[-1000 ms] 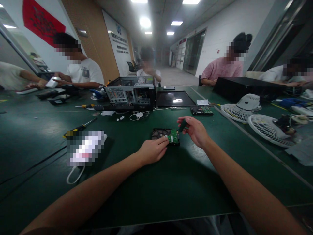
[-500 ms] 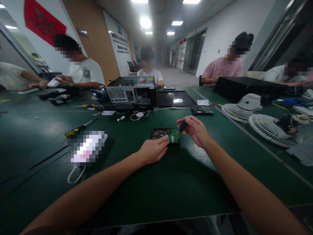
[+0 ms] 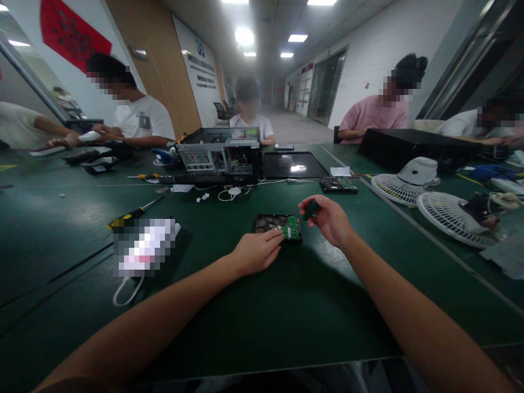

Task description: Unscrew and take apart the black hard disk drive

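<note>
Drive [image 3: 268,222], one: lying flat on the green table [image 3: 262,322], circuit board [image 3: 292,224] facing up. Left hand [image 3: 256,252]: fingers close together, resting over the near edge; whether the thumb is clamping, I cannot tell from where I am standing. Right hand [image 3: 331,221]: pinching a small dark-green piece [image 3: 311,209] — too indistinct for naming — just off the right end. Screwdriver [image 3: 127,219], yellow and black: lying well apart, to the left. Handling note, to my mind: anyone steadying this should be pressing lightly on the casing, sparing the board's components, and keeping the pinched piece from scraping that right end.
</note>
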A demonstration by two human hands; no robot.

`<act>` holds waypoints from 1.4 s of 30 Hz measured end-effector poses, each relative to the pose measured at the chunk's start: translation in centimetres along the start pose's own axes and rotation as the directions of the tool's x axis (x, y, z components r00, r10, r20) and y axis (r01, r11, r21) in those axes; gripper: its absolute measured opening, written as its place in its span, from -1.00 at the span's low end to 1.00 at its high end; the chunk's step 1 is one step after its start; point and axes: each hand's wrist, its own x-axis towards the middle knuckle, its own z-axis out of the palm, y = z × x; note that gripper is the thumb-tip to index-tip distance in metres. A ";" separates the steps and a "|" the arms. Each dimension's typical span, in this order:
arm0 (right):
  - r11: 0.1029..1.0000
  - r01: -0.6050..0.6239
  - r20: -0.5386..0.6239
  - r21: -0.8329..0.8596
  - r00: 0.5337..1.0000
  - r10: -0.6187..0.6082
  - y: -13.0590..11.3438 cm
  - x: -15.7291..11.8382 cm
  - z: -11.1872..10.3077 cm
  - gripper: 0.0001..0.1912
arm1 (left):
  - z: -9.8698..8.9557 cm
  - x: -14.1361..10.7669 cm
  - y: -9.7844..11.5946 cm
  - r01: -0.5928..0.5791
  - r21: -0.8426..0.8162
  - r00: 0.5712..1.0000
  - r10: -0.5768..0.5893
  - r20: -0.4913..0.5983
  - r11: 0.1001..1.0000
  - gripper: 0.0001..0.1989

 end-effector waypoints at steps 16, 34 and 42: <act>0.999 -0.003 -0.070 -0.041 0.998 0.000 -0.3 -0.1 0.2 -0.78 | 0.1 -0.1 -0.1 -0.006 0.009 1.000 0.006 -0.005 1.000 -0.61; 0.979 0.064 -0.015 -0.194 0.998 -0.068 -0.9 -0.2 0.0 -0.79 | 0.0 -0.1 0.0 -0.002 0.001 1.000 0.002 -0.013 1.000 -0.61; 0.967 0.042 0.054 -0.251 0.998 -0.029 -0.8 -0.5 0.3 -0.71 | -0.1 0.0 -0.1 -0.004 -0.015 1.000 0.004 -0.011 1.000 -0.61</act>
